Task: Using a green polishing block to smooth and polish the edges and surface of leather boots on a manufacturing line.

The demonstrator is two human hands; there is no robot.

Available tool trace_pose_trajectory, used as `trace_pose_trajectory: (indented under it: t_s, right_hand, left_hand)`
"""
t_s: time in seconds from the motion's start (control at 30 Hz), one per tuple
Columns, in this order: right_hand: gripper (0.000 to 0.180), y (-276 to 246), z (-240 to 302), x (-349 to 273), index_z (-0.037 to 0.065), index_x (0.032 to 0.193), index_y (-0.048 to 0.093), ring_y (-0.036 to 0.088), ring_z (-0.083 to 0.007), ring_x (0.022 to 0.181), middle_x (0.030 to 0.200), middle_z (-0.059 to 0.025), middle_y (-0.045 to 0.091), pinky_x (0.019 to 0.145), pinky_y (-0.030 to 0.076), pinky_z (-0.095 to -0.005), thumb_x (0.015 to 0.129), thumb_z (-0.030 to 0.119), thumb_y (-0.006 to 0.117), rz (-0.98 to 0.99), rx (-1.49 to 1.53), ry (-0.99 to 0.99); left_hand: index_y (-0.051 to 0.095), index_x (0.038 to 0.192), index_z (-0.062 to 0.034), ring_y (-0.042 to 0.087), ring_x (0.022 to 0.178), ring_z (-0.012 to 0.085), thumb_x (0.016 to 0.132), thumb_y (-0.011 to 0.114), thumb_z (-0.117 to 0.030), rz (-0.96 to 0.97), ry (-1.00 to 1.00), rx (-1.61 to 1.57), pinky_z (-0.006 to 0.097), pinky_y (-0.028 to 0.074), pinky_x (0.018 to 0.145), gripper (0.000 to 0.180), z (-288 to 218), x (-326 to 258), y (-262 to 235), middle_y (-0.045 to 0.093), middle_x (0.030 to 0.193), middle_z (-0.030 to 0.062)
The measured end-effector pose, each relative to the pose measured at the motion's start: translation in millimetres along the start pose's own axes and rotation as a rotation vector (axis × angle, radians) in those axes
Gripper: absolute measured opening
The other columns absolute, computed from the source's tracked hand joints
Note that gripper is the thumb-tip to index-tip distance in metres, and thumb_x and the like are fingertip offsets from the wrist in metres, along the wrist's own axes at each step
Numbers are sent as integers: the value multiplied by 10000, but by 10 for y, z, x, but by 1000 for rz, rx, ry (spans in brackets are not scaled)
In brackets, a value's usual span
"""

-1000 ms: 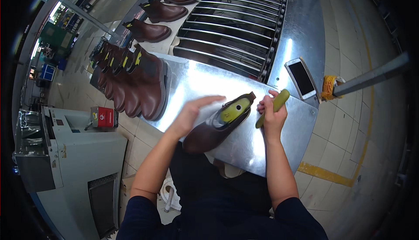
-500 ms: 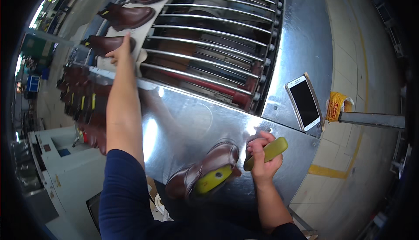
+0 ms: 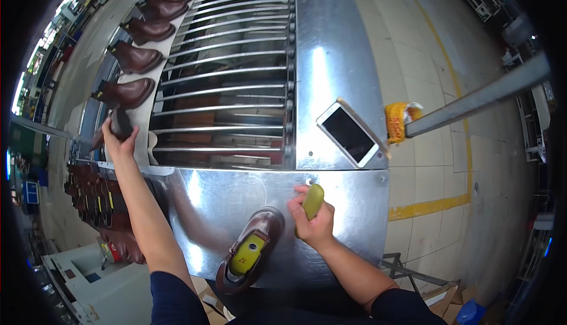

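My left hand [image 3: 120, 142], stretched to the far left, is closed round a dark brown ankle boot [image 3: 122, 123] at the near end of the pale belt. Fingers and palm cover part of that boot. Over the metal bench, my right hand [image 3: 314, 221] grips a smooth yellow-green elongated piece [image 3: 313, 201] with a rounded end. Its lower part is hidden in the palm, so its kind cannot be made out. Left of that hand, another brown ankle boot [image 3: 270, 224] rests on the bench near my body, with a yellow-green last [image 3: 245, 257] showing in its opening.
Several brown boots [image 3: 125, 93] stand in a row along the pale belt [image 3: 144, 112]. Beside it runs a rack of metal rollers [image 3: 224, 112]. A white phone [image 3: 348, 135] lies on the steel side plate. More boots [image 3: 97, 198] are gathered at the lower left. A metal bar [image 3: 478, 94] juts in from the right.
The view has swung round, so the belt and rollers now run more upright. My left hand has turned the boot it grasps. My right hand still grips the yellow-green piece, now held more upright.
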State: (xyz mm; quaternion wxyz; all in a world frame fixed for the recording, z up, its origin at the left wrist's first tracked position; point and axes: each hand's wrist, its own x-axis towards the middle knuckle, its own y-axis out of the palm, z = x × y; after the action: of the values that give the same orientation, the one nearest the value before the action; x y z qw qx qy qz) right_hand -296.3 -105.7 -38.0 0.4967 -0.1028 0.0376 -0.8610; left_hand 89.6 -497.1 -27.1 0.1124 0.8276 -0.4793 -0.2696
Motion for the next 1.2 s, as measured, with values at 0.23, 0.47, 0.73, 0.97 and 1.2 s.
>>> trace_pose_trajectory:
  t_s: [0.23, 0.47, 0.73, 0.97, 1.2]
  right_hand:
    - [270, -49, 21, 0, -3, 1126, 648, 668, -171, 645, 724, -62, 676, 668, 535, -307, 917, 148, 727, -70, -46, -28]
    - [287, 42, -31, 29, -3, 1118, 655, 668, -201, 631, 679, -80, 661, 637, 521, -329, 934, 207, 716, -40, -3, -24]
    - [259, 42, -127, -1, -1, 1087, 648, 654, -190, 626, 661, -77, 630, 645, 515, -340, 931, 196, 714, -57, 90, 22]
    - [242, 25, -55, 22, 2, 1077, 638, 654, -200, 624, 659, -69, 629, 654, 517, -348, 943, 194, 702, -40, 78, 6]
    - [262, 15, -48, -18, 14, 1078, 652, 691, -239, 663, 701, -101, 667, 676, 533, -367, 928, 218, 717, -28, 48, 22]
  left_hand:
    - [596, 1258, -10, 627, 1230, 337, 951, 656, -177, 458, -175, -322, 633, 465, 1090, 354, -40, -2281, -157, 670, 1276, 162]
    - [295, 1589, 13, 590, 1268, 294, 878, 686, -141, 374, -3, 225, 407, 474, 1082, 826, -321, -3404, -1272, 552, 1432, 178]
    - [574, 1405, 16, 424, 1439, 434, 887, 694, -168, 344, 881, 1561, 485, 316, 1198, 563, 163, -3785, -2028, 594, 1418, 234]
    - [620, 1345, 12, 445, 1417, 443, 929, 658, -142, 237, 948, 1499, 512, 340, 1176, 446, 224, -3874, -1884, 588, 1428, 223]
    - [531, 1436, -15, 584, 1306, 359, 766, 881, -367, 837, 586, 1048, 423, 460, 1061, 834, 409, -4343, -962, 638, 1348, 216]
